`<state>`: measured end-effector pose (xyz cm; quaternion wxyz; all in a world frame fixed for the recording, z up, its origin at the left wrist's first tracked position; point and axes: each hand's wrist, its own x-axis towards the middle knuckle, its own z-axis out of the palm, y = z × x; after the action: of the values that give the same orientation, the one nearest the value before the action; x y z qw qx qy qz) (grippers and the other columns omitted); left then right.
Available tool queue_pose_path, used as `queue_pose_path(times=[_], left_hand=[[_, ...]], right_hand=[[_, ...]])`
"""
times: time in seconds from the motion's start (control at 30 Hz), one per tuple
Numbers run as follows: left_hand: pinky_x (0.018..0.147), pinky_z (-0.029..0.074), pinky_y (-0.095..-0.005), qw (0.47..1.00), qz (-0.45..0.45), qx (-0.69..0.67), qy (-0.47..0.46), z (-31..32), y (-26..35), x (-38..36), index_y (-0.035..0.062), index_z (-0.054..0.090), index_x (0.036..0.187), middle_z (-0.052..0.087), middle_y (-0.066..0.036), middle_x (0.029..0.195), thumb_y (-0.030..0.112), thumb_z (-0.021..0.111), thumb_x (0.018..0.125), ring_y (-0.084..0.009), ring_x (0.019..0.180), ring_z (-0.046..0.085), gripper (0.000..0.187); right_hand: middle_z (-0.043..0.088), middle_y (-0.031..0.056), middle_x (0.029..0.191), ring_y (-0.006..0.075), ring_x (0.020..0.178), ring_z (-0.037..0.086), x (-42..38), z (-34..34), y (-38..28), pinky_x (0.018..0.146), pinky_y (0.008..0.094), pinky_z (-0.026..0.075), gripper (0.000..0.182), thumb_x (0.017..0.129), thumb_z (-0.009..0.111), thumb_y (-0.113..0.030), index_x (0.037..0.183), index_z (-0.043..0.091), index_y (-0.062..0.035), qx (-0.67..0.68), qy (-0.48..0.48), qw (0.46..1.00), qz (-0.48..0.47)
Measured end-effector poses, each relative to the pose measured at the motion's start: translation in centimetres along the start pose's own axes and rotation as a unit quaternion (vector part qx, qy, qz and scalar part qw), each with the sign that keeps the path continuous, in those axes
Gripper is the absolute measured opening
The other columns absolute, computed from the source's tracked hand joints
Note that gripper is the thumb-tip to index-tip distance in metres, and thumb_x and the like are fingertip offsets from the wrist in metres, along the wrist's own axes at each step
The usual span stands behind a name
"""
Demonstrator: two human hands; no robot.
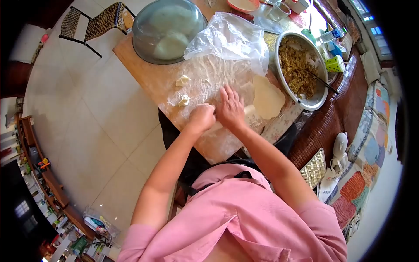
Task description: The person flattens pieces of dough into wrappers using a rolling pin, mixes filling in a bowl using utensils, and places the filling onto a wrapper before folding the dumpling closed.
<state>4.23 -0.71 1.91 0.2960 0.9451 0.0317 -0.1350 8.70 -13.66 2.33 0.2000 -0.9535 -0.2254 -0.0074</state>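
Note:
On the floured board [209, 148], my left hand [203, 117] is closed in a fist; whatever it holds is hidden. My right hand [230, 107] lies beside it, palm down with its fingers stretched out. Part of a pale, rod-like thing [250, 110] shows next to the right hand, mostly covered. To the right lies a flat, rounded sheet of dough [267, 98]. Two small shaped dough pieces, one farther back [183, 81] and one nearer [184, 100], sit left of my hands.
A metal bowl [323, 94] of chopped filling [297, 67] with a dark utensil [326, 83] stands at the right. Behind my hands are a clear plastic bag [231, 37] and a large translucent bowl [168, 28]. A woven chair [102, 24] stands at the back left.

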Motion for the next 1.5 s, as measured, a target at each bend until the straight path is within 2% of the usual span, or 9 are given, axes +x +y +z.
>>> queue_pose_path(times=[0.2, 0.33, 0.6, 0.73, 0.93, 1.1, 1.27, 1.33, 1.5], left_hand=[[0.075, 0.049, -0.0459, 0.989, -0.05, -0.125, -0.056, -0.9, -1.0, -2.1, 0.0072, 0.068, 0.084, 0.065, -0.02, 0.083, 0.018, 0.058, 0.079, -0.0361, 0.082, 0.063, 0.016], [0.077, 0.048, -0.0462, 1.0, -0.017, -0.016, 0.004, -0.2, 0.2, -0.7, 0.0059, 0.068, 0.089, 0.066, -0.018, 0.09, 0.016, 0.056, 0.081, -0.035, 0.087, 0.063, 0.017], [0.078, 0.049, -0.0459, 0.985, -0.046, -0.148, -0.071, -0.5, -1.5, -2.3, 0.0015, 0.066, 0.084, 0.065, -0.02, 0.089, 0.015, 0.056, 0.081, -0.0368, 0.087, 0.063, 0.017], [0.076, 0.048, -0.0452, 0.999, -0.019, -0.019, 0.031, -1.0, -0.2, -0.4, 0.0064, 0.067, 0.084, 0.065, -0.018, 0.086, 0.018, 0.06, 0.079, -0.0364, 0.086, 0.063, 0.015], [0.073, 0.049, -0.0426, 0.968, -0.088, -0.235, -0.007, -0.1, -2.5, -2.3, 0.0052, 0.067, 0.088, 0.066, -0.018, 0.085, 0.023, 0.064, 0.076, -0.0341, 0.08, 0.064, 0.021], [0.075, 0.049, -0.0437, 0.998, -0.03, -0.012, 0.05, -0.6, -0.2, -0.6, 0.0057, 0.066, 0.085, 0.066, -0.017, 0.085, 0.021, 0.06, 0.08, -0.0346, 0.085, 0.063, 0.017], [0.072, 0.05, -0.0437, 0.98, -0.103, -0.167, 0.042, -0.7, -2.0, -0.9, 0.0057, 0.065, 0.084, 0.066, -0.016, 0.081, 0.019, 0.058, 0.08, -0.034, 0.08, 0.063, 0.016], [0.071, 0.05, -0.0407, 0.965, -0.088, -0.24, -0.053, -0.9, -1.8, -2.0, 0.0052, 0.065, 0.087, 0.066, -0.016, 0.085, 0.019, 0.06, 0.077, -0.0341, 0.08, 0.063, 0.018], [0.073, 0.049, -0.0455, 0.998, -0.053, -0.042, 0.021, -1.1, -0.1, 0.0, 0.0047, 0.066, 0.083, 0.065, -0.019, 0.086, 0.02, 0.056, 0.081, -0.0351, 0.083, 0.064, 0.019]], right_hand=[[0.044, 0.0139, 0.138, 0.0322, 0.125, 0.042, -3.5, -0.5, 2.0, 0.095, 0.0562, 0.033, 0.05, 0.078, 0.052, -0.015, 0.127, 0.046, -0.0093, -0.037, -0.019, 0.996, -0.08], [0.041, 0.0129, 0.141, 0.034, 0.13, 0.037, 1.1, -0.2, -0.5, 0.102, 0.057, 0.029, 0.051, 0.077, 0.051, -0.013, 0.127, 0.046, -0.0096, 0.015, -0.031, 0.999, 0.023], [0.038, 0.0128, 0.142, 0.0307, 0.131, 0.036, -1.5, -0.1, 1.4, 0.102, 0.0573, 0.029, 0.047, 0.08, 0.052, -0.017, 0.126, 0.046, -0.0099, -0.002, -0.078, 0.996, -0.03], [0.04, 0.0135, 0.141, 0.0344, 0.129, 0.037, 1.6, -0.6, -0.9, 0.1, 0.061, 0.03, 0.046, 0.082, 0.053, -0.017, 0.126, 0.045, -0.0072, 0.009, -0.033, 0.999, -0.007], [0.04, 0.0121, 0.142, 0.0322, 0.132, 0.035, -3.0, -1.1, 1.6, 0.101, 0.0615, 0.028, 0.048, 0.083, 0.055, -0.022, 0.129, 0.045, -0.0102, -0.029, -0.118, 0.992, -0.033], [0.042, 0.0106, 0.14, 0.0312, 0.129, 0.04, 2.3, -0.3, -1.2, 0.101, 0.0592, 0.031, 0.046, 0.081, 0.05, -0.013, 0.127, 0.047, -0.0103, -0.017, -0.027, 0.999, -0.006], [0.041, 0.0134, 0.141, 0.0334, 0.129, 0.038, -3.8, -0.1, 2.4, 0.101, 0.0577, 0.03, 0.047, 0.084, 0.052, -0.021, 0.128, 0.045, -0.008, -0.05, -0.048, 0.993, -0.092], [0.041, 0.0137, 0.141, 0.0336, 0.129, 0.038, -3.7, -0.2, 1.6, 0.101, 0.0579, 0.03, 0.046, 0.084, 0.052, -0.021, 0.128, 0.045, -0.0078, -0.05, -0.055, 0.993, -0.092], [0.045, 0.0115, 0.138, 0.0305, 0.127, 0.041, 1.2, 0.3, -0.4, 0.102, 0.06, 0.027, 0.04, 0.085, 0.047, -0.018, 0.124, 0.049, -0.0112, -0.003, -0.017, 1.0, -0.026]])
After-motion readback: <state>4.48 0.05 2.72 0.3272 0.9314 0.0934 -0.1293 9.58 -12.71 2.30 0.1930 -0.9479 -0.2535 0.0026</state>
